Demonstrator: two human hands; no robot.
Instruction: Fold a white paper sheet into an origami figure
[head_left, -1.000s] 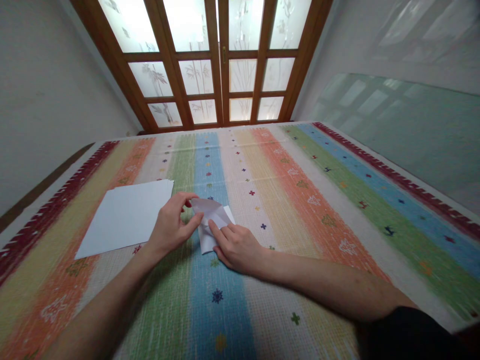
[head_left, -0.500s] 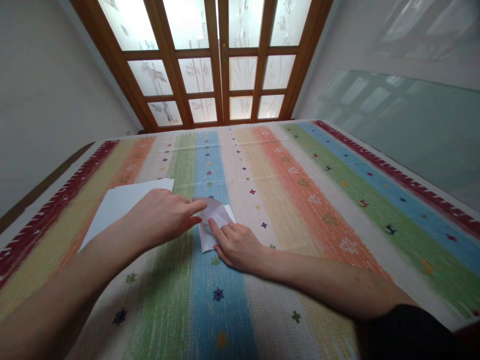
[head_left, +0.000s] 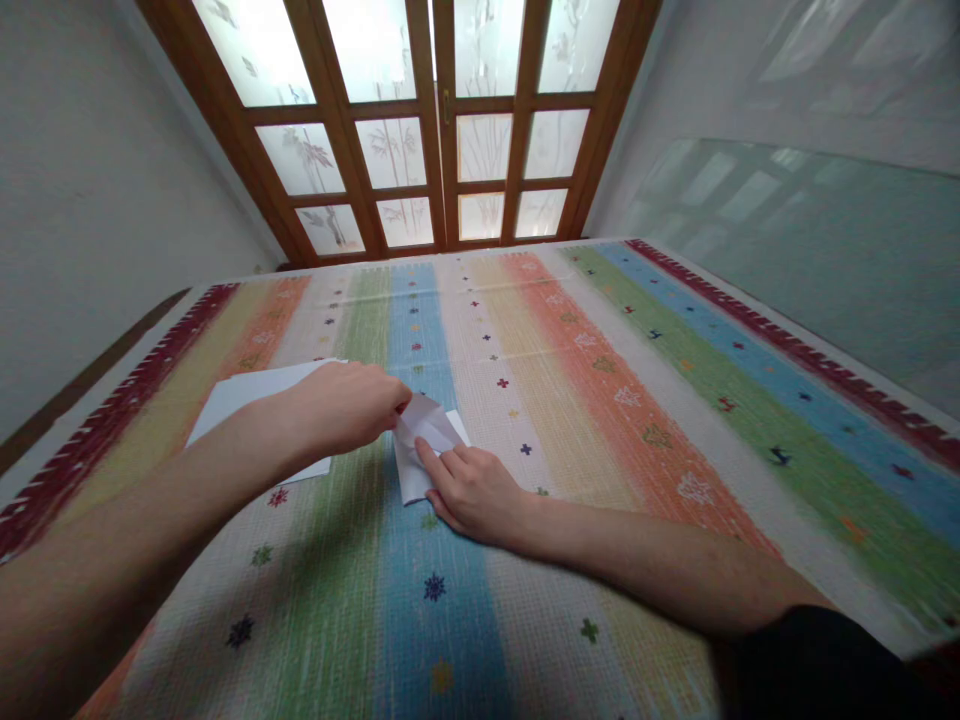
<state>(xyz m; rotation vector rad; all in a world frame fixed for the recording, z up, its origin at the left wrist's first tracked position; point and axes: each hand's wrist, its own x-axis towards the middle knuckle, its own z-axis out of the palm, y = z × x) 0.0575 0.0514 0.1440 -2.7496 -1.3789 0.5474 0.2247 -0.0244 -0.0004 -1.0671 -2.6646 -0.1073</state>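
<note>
A folded sheet of white paper (head_left: 412, 478) lies on the blue stripe of the tablecloth, with creases and a raised flap along its upper part. My left hand (head_left: 354, 402) pinches the upper left corner of that flap between thumb and fingers; the fingertips are partly hidden. From the right, my right hand (head_left: 476, 492) holds the paper against the table, index finger across the top layer and thumb near the lower edge. Behind my left forearm is a stack of white sheets (head_left: 244, 388), partly covered by it.
A striped tablecloth (head_left: 600, 450) with small printed figures covers the table. Wooden doors with frosted panes (head_left: 442, 150) stand beyond the far edge. A glass panel (head_left: 795, 240) leans along the right wall.
My left hand has turned, and its fingers have closed on the paper's upper left corner. More of the stack's lower edge shows. My right hand stays nearly in place.
</note>
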